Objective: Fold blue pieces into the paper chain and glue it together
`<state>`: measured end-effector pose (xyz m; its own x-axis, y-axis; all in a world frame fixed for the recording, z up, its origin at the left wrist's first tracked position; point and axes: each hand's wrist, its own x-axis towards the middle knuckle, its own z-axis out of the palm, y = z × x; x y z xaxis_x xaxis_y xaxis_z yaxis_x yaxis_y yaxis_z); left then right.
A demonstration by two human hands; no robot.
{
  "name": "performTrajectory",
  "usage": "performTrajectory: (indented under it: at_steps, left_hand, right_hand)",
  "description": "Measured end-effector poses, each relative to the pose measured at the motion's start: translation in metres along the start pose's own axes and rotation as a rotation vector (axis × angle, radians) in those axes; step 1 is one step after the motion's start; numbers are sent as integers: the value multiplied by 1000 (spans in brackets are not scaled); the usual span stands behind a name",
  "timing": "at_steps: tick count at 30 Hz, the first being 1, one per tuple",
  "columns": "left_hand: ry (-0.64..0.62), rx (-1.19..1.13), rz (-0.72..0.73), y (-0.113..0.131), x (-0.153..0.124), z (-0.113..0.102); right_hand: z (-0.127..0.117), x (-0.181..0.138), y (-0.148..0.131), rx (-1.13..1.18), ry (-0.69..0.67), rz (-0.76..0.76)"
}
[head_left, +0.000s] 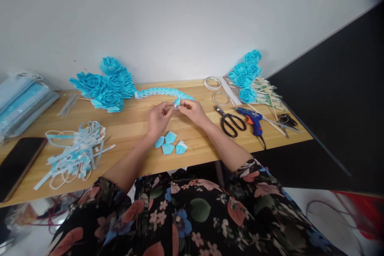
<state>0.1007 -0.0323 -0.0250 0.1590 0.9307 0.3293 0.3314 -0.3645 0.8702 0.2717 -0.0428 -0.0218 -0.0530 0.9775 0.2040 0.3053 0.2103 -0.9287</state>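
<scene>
My left hand (159, 118) and my right hand (192, 110) meet above the middle of the wooden table (132, 126). Both pinch a small folded blue piece (177, 102) between their fingertips. That piece sits at the near end of a long chain of folded blue pieces (159, 93) lying toward the wall. Several loose folded blue pieces (169, 143) lie on the table just below my hands.
Blue fabric roses (105, 84) lie at the back left, more roses (247, 74) on sticks at the back right. Black scissors (230, 122), a blue glue gun (253, 121) and two tape rolls (213, 83) lie right. Cut mask strips (75, 152), a phone (18, 162) and stacked masks (21, 102) lie left.
</scene>
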Motion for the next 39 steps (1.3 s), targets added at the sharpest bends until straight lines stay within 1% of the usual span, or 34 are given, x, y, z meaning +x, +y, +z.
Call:
performTrajectory:
  at_steps: [4, 10, 16, 23, 26, 30, 36, 39]
  left_hand:
    - [-17, 12, -10, 3, 0, -1]
    - [-10, 82, 2, 3, 0, -2]
    - [-7, 174, 36, 4, -1, -3]
    - [0, 277, 102, 1, -1, -1]
    - [5, 304, 108, 0, -2, -1]
    - [-21, 317, 88, 2, -2, -1]
    - [-4, 289, 115, 1, -1, -1]
    - [-16, 279, 106, 0, -1, -2]
  right_hand:
    - [1, -1, 0, -22, 5, -7]
    - [2, -2, -1, -64, 23, -18]
    - [4, -2, -2, -109, 31, -24]
    - [5, -4, -3, -107, 28, -22]
    - [5, -3, -2, -99, 27, -26]
    - [5, -3, -1, -84, 28, -31]
    - [5, -3, -2, -87, 30, -42]
    - [5, -2, -1, -83, 30, -42]
